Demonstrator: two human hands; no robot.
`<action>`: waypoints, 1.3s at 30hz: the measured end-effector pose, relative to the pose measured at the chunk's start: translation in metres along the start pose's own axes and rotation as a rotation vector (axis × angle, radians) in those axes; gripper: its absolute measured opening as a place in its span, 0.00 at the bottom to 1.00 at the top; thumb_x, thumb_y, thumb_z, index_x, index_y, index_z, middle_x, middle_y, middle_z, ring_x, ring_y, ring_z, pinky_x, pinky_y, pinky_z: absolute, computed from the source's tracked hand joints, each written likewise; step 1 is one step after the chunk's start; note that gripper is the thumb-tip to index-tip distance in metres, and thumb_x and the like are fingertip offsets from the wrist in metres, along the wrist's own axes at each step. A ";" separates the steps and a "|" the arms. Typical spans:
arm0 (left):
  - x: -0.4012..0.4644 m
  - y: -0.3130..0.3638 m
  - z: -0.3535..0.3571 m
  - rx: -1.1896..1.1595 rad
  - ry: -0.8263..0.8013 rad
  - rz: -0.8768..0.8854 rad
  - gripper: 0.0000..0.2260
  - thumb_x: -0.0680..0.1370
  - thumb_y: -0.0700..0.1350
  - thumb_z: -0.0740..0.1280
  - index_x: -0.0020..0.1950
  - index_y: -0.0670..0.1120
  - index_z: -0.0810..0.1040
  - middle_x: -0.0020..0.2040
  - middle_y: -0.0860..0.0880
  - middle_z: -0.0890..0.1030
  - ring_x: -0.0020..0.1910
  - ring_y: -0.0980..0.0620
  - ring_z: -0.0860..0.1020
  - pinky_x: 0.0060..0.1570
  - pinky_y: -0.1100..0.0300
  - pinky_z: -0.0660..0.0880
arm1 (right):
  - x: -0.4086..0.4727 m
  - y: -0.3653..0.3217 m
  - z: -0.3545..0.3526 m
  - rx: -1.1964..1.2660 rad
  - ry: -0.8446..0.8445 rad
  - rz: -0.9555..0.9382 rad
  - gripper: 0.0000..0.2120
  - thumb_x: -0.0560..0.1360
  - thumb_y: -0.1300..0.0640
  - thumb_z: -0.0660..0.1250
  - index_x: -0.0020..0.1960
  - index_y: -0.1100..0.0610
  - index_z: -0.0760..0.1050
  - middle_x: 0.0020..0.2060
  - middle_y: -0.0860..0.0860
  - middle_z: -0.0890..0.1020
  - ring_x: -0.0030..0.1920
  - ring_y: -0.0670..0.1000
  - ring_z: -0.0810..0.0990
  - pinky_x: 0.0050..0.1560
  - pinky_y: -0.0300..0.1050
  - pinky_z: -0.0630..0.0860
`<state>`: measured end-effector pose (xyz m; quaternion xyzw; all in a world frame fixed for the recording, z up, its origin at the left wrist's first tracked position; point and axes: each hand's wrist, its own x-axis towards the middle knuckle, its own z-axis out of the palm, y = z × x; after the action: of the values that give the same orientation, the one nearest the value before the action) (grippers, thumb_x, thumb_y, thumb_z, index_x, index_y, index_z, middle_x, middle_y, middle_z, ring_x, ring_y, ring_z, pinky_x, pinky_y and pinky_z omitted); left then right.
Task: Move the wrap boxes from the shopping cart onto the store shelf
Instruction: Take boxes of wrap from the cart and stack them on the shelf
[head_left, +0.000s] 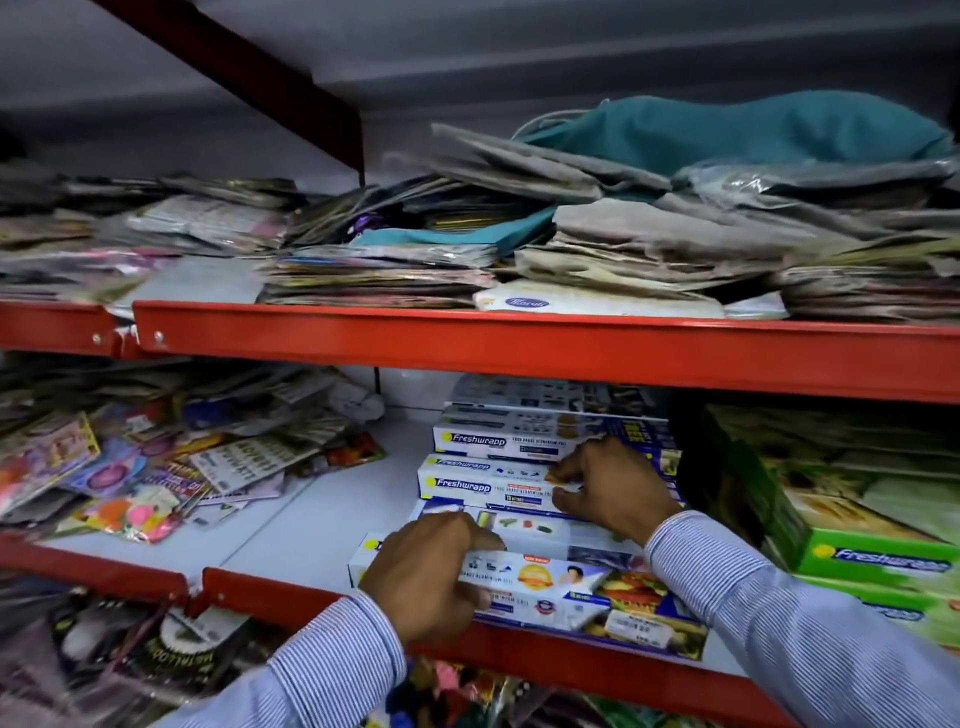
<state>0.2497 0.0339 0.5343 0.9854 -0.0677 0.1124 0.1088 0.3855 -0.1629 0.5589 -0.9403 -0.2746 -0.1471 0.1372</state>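
On the left of the middle shelf lay a loose heap of party packets, well apart from both hands. The shelf itself was white with a red front lip, and a bare strip of it separated the packets from the wrap boxes.

The left hand, in a blue striped sleeve, was clamped on the left end of the front wrap box, fingers curled over its top and thumb underneath. That box lay lengthwise at the shelf's front edge, its right end jutting slightly past the lip.

Behind it stood the stack of Freshwrapp boxes, several layers high and reaching nearly to the shelf above. The right hand was closed against the right part of this stack, fingertips pressed onto the box fronts; whether it actually gripped one box could not be told.

Just to the right of the stack sat green Freshwrapp boxes, close beside the right forearm.

On the upper shelf lay piles of folded cloth bags.
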 end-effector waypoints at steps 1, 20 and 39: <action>0.003 -0.001 -0.001 0.005 0.008 0.003 0.24 0.72 0.52 0.73 0.67 0.59 0.74 0.63 0.57 0.78 0.63 0.51 0.74 0.58 0.57 0.72 | 0.000 0.001 0.000 0.007 -0.009 0.000 0.17 0.69 0.45 0.68 0.55 0.48 0.83 0.46 0.47 0.88 0.42 0.48 0.85 0.45 0.47 0.83; 0.077 0.001 0.026 0.014 0.203 0.069 0.21 0.77 0.47 0.68 0.70 0.52 0.74 0.65 0.49 0.76 0.62 0.44 0.70 0.58 0.52 0.73 | -0.040 0.015 -0.006 0.091 0.006 0.029 0.17 0.79 0.51 0.59 0.62 0.54 0.78 0.52 0.56 0.86 0.43 0.57 0.83 0.43 0.44 0.77; 0.070 -0.008 0.049 -0.014 0.287 0.119 0.20 0.80 0.46 0.65 0.72 0.55 0.72 0.71 0.53 0.74 0.70 0.47 0.67 0.69 0.49 0.66 | -0.049 0.025 0.009 0.081 0.111 0.025 0.17 0.78 0.49 0.56 0.63 0.49 0.75 0.52 0.53 0.86 0.45 0.52 0.85 0.44 0.51 0.82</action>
<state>0.3290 0.0222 0.5029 0.9526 -0.1105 0.2581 0.1172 0.3615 -0.2031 0.5285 -0.9277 -0.2606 -0.1861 0.1920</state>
